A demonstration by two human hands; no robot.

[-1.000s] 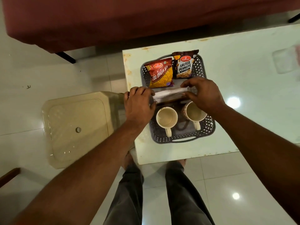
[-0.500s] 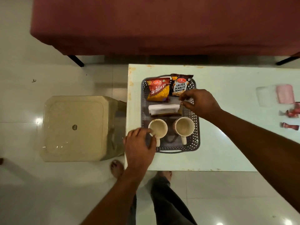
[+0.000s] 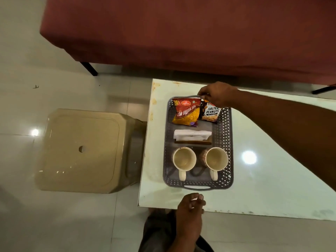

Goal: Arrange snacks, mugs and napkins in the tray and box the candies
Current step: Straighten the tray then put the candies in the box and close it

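A grey perforated tray [image 3: 227,135] lies on the white table [image 3: 269,188]. At its far end sit a red snack packet [image 3: 187,112] and a salted peanuts packet [image 3: 211,113]. White napkins [image 3: 191,134] rest on a wooden holder in the middle. Two cream mugs [image 3: 184,159] [image 3: 216,158] stand upright at the near end, handles toward me. My right hand [image 3: 219,96] reaches over the far rim, fingers closed around the tray's far handle beside the packets. My left hand [image 3: 190,206] hovers at the table's near edge, just short of the near handle, fingers loosely curled and holding nothing. No candies or box are in view.
A beige plastic stool [image 3: 81,150] stands on the tiled floor, touching the table's left side. A dark red sofa [image 3: 181,33] on black legs runs along beyond the table. My legs show below the near edge.
Both hands have left the napkins. My right hand moved to the tray's far rim and my left hand drew back to the table's near edge. The view has pulled back.
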